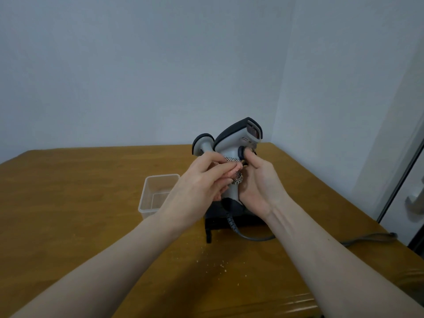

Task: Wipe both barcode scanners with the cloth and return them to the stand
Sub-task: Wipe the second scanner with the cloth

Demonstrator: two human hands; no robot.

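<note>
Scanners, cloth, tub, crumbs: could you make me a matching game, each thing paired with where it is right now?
Things:
1. near scanner
2. checked cloth
3. clear tub
4. crumbs

Places:
A. scattered on the table's near part
B. on the table, left of the stand
C. gripped by the right hand
D. pressed to the scanner handle by the left hand

Pairs: 1-C, 2-D, 3-B, 4-A
</note>
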